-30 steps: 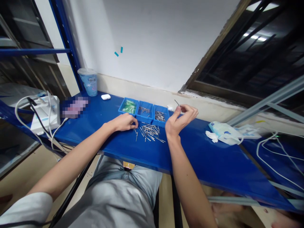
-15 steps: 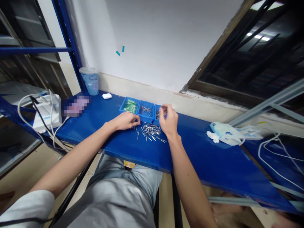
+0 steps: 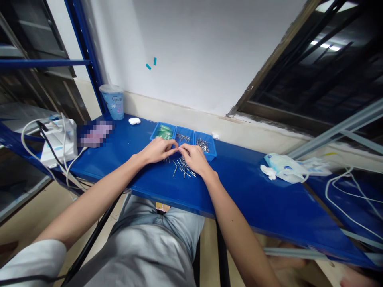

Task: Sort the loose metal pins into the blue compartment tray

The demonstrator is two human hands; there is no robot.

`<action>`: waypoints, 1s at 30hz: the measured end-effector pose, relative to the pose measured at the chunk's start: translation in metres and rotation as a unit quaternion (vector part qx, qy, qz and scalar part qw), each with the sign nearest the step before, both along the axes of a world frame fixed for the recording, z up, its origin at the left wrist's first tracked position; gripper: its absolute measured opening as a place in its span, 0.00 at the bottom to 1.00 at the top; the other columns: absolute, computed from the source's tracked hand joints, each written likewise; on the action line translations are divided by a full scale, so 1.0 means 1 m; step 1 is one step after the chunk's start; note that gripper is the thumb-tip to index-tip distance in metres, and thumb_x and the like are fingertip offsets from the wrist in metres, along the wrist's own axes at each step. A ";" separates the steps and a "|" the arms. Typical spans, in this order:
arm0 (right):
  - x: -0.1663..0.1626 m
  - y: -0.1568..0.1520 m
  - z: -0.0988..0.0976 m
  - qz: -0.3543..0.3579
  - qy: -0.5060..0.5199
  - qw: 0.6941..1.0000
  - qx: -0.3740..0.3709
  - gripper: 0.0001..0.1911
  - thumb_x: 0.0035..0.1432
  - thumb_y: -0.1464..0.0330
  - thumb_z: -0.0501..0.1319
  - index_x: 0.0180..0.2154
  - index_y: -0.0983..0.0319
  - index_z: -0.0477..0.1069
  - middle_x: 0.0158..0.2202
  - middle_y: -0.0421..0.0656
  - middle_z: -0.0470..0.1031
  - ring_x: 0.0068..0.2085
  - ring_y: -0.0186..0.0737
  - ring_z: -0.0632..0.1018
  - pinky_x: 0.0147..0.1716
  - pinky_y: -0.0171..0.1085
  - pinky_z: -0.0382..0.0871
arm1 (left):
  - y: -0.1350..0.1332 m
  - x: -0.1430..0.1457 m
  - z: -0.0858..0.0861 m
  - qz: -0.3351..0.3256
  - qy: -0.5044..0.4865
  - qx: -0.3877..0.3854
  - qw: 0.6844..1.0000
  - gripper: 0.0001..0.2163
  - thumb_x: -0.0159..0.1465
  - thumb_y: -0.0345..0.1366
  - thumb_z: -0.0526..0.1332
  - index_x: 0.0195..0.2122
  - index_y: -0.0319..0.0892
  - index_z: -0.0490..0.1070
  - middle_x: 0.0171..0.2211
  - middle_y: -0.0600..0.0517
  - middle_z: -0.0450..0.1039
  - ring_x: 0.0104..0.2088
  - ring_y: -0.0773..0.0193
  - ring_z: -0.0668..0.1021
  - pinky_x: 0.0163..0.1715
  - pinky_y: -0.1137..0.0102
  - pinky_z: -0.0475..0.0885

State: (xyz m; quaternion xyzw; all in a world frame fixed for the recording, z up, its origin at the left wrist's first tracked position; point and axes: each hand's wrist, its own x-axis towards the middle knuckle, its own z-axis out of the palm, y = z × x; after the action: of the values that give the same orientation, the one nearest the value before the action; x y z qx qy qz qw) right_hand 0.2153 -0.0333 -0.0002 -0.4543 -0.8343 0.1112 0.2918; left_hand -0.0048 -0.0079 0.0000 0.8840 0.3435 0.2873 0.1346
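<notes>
My left hand (image 3: 160, 150) and my right hand (image 3: 193, 156) meet fingertip to fingertip just in front of the middle bin. Both are closed in a pinch; whatever sits between the fingers is too small to make out. Beneath them a loose pile of thin metal pins, like rivets (image 3: 186, 170), lies on the blue table, partly covered by my right hand. Behind stand three blue bins side by side: the left bin (image 3: 153, 134) holds green pieces, the middle bin (image 3: 187, 129) small metal parts, and the right bin (image 3: 212, 153) more metal pins.
At the back left stand a blue cup (image 3: 115, 104) and a white earbud case (image 3: 134, 121). A white power strip (image 3: 60, 143) with cables lies at the far left. A tissue pack (image 3: 284, 167) rests on the right side. The wall rises behind the bins.
My right hand has come from the right bin leftward and down to meet my left hand. The right bin is now uncovered, and my left hand has hardly moved.
</notes>
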 end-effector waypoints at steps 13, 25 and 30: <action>0.004 -0.002 0.004 -0.007 0.027 0.999 0.021 0.06 0.71 0.67 0.58 0.46 0.57 0.72 0.36 0.42 0.81 0.33 0.41 0.77 0.36 0.37 0.63 | 0.001 -0.002 0.003 -0.022 0.033 -0.032 0.999 0.17 0.74 0.41 0.53 0.42 0.38 0.80 0.23 0.53 0.72 0.24 0.67 0.69 0.30 0.69 0.59; 0.002 -0.003 0.003 -0.039 0.001 0.999 -0.005 0.09 0.73 0.61 0.59 0.44 0.57 0.75 0.32 0.40 0.81 0.32 0.41 0.77 0.36 0.37 0.61 | -0.002 -0.001 0.000 -0.015 0.014 -0.045 0.999 0.15 0.71 0.40 0.55 0.36 0.39 0.79 0.21 0.55 0.70 0.22 0.67 0.67 0.29 0.69 0.59; 0.002 -0.002 0.000 -0.031 -0.018 0.999 0.033 0.08 0.74 0.65 0.57 0.41 0.57 0.73 0.38 0.42 0.82 0.37 0.42 0.78 0.38 0.37 0.62 | -0.001 -0.001 -0.002 0.005 0.017 -0.056 0.998 0.15 0.71 0.40 0.55 0.39 0.40 0.80 0.23 0.55 0.72 0.24 0.66 0.69 0.30 0.69 0.59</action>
State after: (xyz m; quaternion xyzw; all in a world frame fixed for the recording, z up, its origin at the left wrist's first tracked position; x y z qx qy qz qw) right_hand 0.2170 -0.0350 -0.0004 -0.4718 -0.8283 0.0664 0.2948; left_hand -0.0056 -0.0089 -0.0021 0.8781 0.3655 0.2536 0.1765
